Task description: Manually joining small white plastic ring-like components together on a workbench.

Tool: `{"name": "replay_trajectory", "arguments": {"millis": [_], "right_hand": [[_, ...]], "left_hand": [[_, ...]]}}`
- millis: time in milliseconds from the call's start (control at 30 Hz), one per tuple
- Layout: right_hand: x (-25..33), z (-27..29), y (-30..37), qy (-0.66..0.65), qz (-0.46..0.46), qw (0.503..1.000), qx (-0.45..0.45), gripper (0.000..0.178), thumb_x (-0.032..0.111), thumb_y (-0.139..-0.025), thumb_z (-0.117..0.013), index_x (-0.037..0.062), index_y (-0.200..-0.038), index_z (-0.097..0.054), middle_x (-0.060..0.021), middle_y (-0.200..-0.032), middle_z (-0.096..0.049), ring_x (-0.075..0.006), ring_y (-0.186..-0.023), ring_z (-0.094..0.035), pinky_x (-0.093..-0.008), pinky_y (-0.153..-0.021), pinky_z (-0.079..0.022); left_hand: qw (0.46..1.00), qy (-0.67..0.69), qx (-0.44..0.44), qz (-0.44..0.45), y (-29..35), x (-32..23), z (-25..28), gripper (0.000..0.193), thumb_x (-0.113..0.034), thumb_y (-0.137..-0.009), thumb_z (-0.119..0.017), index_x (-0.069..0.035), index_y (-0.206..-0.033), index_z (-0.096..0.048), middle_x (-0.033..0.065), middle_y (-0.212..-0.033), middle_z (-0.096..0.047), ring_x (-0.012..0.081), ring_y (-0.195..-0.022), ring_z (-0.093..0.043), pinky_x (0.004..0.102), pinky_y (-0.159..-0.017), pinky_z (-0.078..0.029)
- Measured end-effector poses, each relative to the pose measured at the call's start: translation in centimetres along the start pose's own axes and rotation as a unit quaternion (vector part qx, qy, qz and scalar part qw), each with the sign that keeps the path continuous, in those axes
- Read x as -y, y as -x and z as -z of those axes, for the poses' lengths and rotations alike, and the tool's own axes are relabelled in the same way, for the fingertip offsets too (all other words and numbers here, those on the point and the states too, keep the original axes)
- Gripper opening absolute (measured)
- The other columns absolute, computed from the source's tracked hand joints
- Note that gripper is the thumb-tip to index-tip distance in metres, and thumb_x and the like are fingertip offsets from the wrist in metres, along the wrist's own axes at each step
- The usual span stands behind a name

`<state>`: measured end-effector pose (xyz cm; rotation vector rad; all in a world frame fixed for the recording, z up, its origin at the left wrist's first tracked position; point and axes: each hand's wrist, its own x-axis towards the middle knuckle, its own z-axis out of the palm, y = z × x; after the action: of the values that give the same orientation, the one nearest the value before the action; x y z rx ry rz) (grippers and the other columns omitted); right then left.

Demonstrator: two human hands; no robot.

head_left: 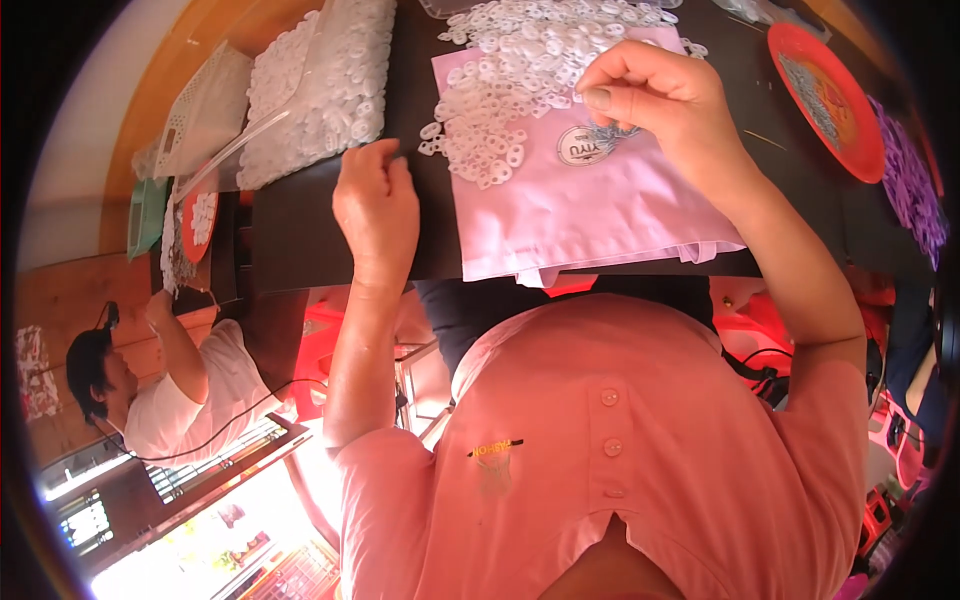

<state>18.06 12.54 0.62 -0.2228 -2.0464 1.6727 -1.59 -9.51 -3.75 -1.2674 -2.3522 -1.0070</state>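
Note:
A pink cloth bag (pixel 600 218) lies flat on the dark table, its handles toward me. Small white oval pieces with holes (pixel 485 140) are heaped over its far and left parts. Above the bag, my right hand (pixel 668 112) pinches thumb and fingertips together; whatever is between them is too small to make out. Small grey pieces (pixel 612 134) lie on the bag just under that hand. My left hand (pixel 376 212) hovers at the bag's left, over the table, with fingers curled in. Its palm side is hidden, so I cannot see whether it holds anything.
A clear plastic bag (pixel 350 95) full of similar white pieces stands at the far left, beside a white perforated basket (pixel 205 105). On the right are a red plate (pixel 868 160) with grey bits and purple strips (pixel 912 195). Another person (pixel 190 400) works at the left.

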Motion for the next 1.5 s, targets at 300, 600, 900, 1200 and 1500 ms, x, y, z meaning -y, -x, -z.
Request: {"name": "replay_trajectory", "arguments": {"millis": [300, 600, 900, 1200, 1500], "right_hand": [[-0.7, -0.5, 0.6, -0.009, 0.010, 1.000, 0.020, 0.007, 0.002, -0.087, -0.063, -0.0026, -0.093, -0.065, 0.0000, -0.081, -0.064, -0.0053, -0.075, -0.058, -0.0217, -0.068, -0.049], [-0.8, -0.6, 0.4, -0.030, 0.016, 0.999, 0.028, 0.007, 0.002, -0.085, -0.067, -0.0027, -0.089, -0.064, 0.0006, -0.080, -0.064, -0.0045, -0.076, -0.058, -0.0215, -0.068, -0.049], [-0.4, -0.6, 0.3, -0.043, 0.015, 0.999, -0.018, 0.005, 0.003, -0.086, -0.066, -0.0011, -0.088, -0.065, 0.0010, -0.079, -0.062, -0.0054, -0.076, -0.057, -0.0223, -0.069, -0.048], [2.6, -1.2, -1.2, 0.063, 0.138, 0.988, -0.028, 0.005, 0.003, -0.085, -0.065, -0.0006, -0.089, -0.063, -0.0009, -0.073, -0.061, -0.0054, -0.069, -0.054, -0.0230, -0.061, -0.044], [1.8, -1.8, -2.3, 0.010, 0.132, 0.989, -0.070, 0.007, 0.001, -0.084, -0.065, -0.0010, -0.091, -0.063, -0.0017, -0.078, -0.063, -0.0069, -0.071, -0.056, -0.0231, -0.064, -0.046]], "left_hand": [[0.992, 0.048, 0.103, 0.061, -1.3, -0.7, -0.3, 0.012, -0.009, -0.079, -0.071, -0.003, -0.087, -0.064, 0.0116, -0.085, -0.062, 0.0305, -0.073, -0.062, 0.0399, -0.066, -0.048], [0.996, 0.048, 0.069, 0.032, -0.8, -1.0, -0.2, 0.011, -0.002, -0.077, -0.072, -0.002, -0.082, -0.062, 0.0086, -0.078, -0.062, 0.0205, -0.064, -0.061, 0.0315, -0.060, -0.047], [0.883, 0.443, 0.059, 0.143, -2.5, -5.9, 0.4, 0.014, 0.009, -0.079, -0.069, 0.000, -0.089, -0.064, -0.0008, -0.080, -0.062, 0.0045, -0.069, -0.054, 0.0183, -0.059, -0.042], [0.820, 0.552, 0.095, 0.122, -3.8, -10.5, -0.6, 0.023, 0.011, -0.077, -0.070, -0.001, -0.095, -0.061, 0.0025, -0.086, -0.063, 0.0072, -0.076, -0.058, 0.0201, -0.065, -0.047], [0.800, 0.570, 0.112, 0.153, -4.8, -11.2, -1.3, 0.013, 0.002, -0.083, -0.069, 0.001, -0.094, -0.063, 0.0024, -0.079, -0.064, 0.0069, -0.066, -0.056, 0.0205, -0.055, -0.043]]}}
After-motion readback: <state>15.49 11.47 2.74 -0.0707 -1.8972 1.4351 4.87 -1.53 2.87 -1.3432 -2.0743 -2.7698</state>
